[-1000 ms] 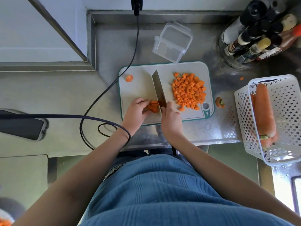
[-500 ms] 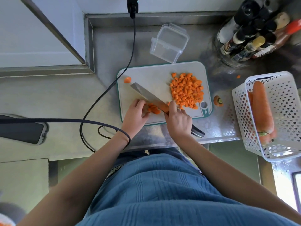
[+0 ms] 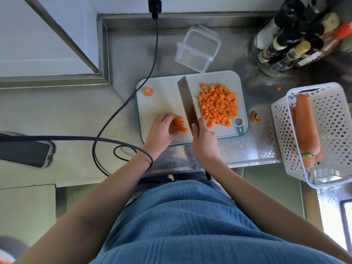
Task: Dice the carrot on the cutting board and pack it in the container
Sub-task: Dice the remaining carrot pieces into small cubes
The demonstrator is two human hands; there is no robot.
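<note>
A white cutting board (image 3: 163,103) with a teal rim lies on the steel counter. A pile of diced carrot (image 3: 218,104) covers its right half. My left hand (image 3: 162,130) presses on a small bunch of carrot strips (image 3: 179,125) at the board's near edge. My right hand (image 3: 204,139) grips the handle of a cleaver (image 3: 187,103), whose blade stands upright on the board just right of the strips. One carrot slice (image 3: 148,91) lies at the board's far left corner. The clear plastic container (image 3: 198,48) stands behind the board, tipped with its lid attached.
A white perforated basket (image 3: 323,168) with whole carrots (image 3: 306,128) sits at the right. A carrot end (image 3: 254,116) lies beside the board. Bottles (image 3: 293,39) stand at the back right. A black cable (image 3: 122,109) crosses the counter at left, near a phone (image 3: 24,153).
The cleaver has swung from lying slanted across the board to standing upright beside the strips. My left hand has regathered the strips slightly to the left.
</note>
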